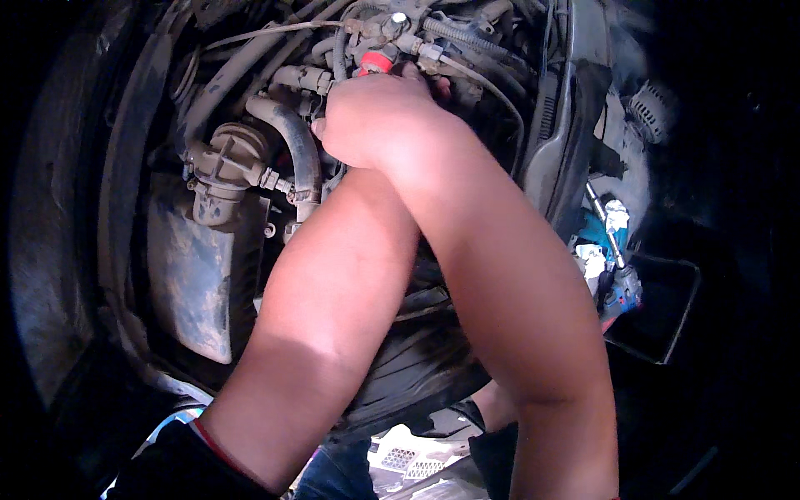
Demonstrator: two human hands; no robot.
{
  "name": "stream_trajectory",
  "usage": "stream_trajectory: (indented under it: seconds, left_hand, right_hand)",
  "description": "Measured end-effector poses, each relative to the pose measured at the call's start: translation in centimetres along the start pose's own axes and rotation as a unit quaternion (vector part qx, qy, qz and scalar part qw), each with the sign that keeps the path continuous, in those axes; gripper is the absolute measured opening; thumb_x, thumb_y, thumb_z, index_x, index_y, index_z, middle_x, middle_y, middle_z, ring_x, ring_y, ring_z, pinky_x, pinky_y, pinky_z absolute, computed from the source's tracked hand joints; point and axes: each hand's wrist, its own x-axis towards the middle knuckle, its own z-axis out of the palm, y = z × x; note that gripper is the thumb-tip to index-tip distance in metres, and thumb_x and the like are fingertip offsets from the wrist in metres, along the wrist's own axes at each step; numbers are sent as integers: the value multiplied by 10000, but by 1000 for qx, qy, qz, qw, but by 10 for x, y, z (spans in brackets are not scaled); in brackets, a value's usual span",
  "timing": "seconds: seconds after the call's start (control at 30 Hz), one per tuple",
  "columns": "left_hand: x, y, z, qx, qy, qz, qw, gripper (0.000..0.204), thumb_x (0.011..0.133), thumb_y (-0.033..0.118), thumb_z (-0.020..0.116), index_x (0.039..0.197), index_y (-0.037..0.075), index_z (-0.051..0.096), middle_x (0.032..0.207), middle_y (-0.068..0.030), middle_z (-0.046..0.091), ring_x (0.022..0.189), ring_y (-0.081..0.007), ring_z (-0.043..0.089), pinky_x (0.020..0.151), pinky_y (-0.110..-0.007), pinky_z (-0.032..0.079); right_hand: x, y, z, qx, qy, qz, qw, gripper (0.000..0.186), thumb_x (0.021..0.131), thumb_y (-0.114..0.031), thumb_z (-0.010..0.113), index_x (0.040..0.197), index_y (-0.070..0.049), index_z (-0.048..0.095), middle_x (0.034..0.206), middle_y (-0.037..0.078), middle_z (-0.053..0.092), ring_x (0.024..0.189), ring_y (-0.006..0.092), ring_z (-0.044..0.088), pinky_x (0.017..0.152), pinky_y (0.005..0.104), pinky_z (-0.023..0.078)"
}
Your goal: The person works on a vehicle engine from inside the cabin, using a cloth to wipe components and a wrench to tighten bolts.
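Both my arms reach into a dusty engine bay, the right forearm crossing over the left. My right hand [375, 112] is bent down among hoses and connectors, its fingers curled. Whatever they grip is hidden beneath the hand. Just beyond its knuckles shows a red round part [377, 62]. Beside the hand's left edge runs a thick curved hose [293, 137]. My left forearm [333, 292] passes beneath the right wrist, and the left hand is covered there, so its fingers cannot be made out.
Left of my arms sit a dusty round housing [229, 162] and a dirty box-shaped cover [192, 279]. A wiring conduit [467, 37] crosses the far side. Beyond the right body edge [554, 158] lie a long metal tool bar [607, 225], a ribbed metal part [652, 111] and a dark tray [698, 287].
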Motion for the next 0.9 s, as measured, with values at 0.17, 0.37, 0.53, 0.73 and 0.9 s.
stream_trajectory:
  seconds: [0.17, 0.37, 0.53, 0.73, 0.9]
  left_hand:
    - [8, 8, 14, -38, 7, 12, 999, 121, 983, 204, 555, 1056, 116, 595, 826, -108, 653, 617, -250, 584, 548, -371, 482]
    - [18, 6, 24, -96, 17, 37, 995, 56, 962, 155, 583, 1000, 114, 592, 866, -93, 622, 711, -242, 596, 544, -376, 473]
    - [18, 0, 20, -86, 34, 1, 996, 84, 972, 165, 562, 1039, 123, 590, 893, -80, 617, 755, -236, 586, 631, -397, 492]
    - [16, -6, 20, -127, 47, -6, 991, 145, 985, 104, 510, 1104, 167, 564, 1020, -33, 612, 834, -181, 566, 619, -346, 437]
    - [17, -5, 21, -141, 107, -45, 983, 305, 937, 24, 539, 1222, 129, 522, 1140, -56, 615, 919, -222, 601, 685, -400, 505]
  right_hand:
    - [-38, 39, -20, 0, 216, -114, 970, 320, 935, -319, 571, 963, -46, 736, 901, 173, 721, 880, 342, 697, 802, 440, 526]
    - [-38, 149, -81, -20, 441, -40, 897, 224, 859, -251, 673, 972, -58, 688, 933, 176, 697, 887, 391, 662, 782, 456, 530]
    - [-11, 183, -74, -145, 352, -118, 917, 373, 820, -242, 736, 1165, -121, 659, 1151, 152, 623, 1094, 364, 606, 907, 425, 501]
    - [1, 166, -75, -279, 331, -33, 901, 422, 834, -330, 713, 1226, -185, 652, 1244, 93, 595, 1252, 285, 523, 1026, 573, 392]
    - [-1, 161, -84, -256, 225, 26, 940, 453, 848, -432, 675, 1193, -139, 661, 1280, 97, 582, 1289, 279, 493, 1095, 635, 308]
